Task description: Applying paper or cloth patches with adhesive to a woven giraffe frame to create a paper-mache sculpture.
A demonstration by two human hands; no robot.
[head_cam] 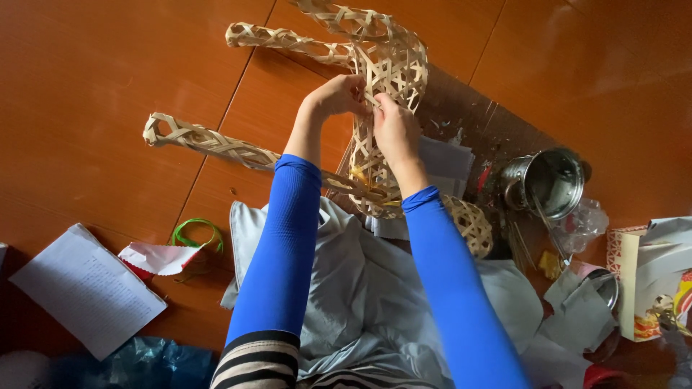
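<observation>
both of my hands meet at the upper middle of the frame on the woven bamboo frame (386,79), an open lattice piece with long braided legs reaching out toward the upper left and the left of the frame. my left hand (339,95) has its fingers closed narrow on a strip at the edge of the lattice, and my right hand (395,128) pinches the weave just beside it, so the two hands are touching or nearly so. the piece stands on the brown floor (86,86), leaning toward my lap, over a grey cloth (375,288). i judge the main risk is a thin strip kinking or snapping if i pull it too hard through the tight lattice, which could loosen the crossings around it. the long legs are unsupported, so a twist from either hand could swing the whole piece toward the steel pot (548,184) at the right. a small woven ball (472,225) lies just below my right wrist and could be rolled away by my sleeve.
</observation>
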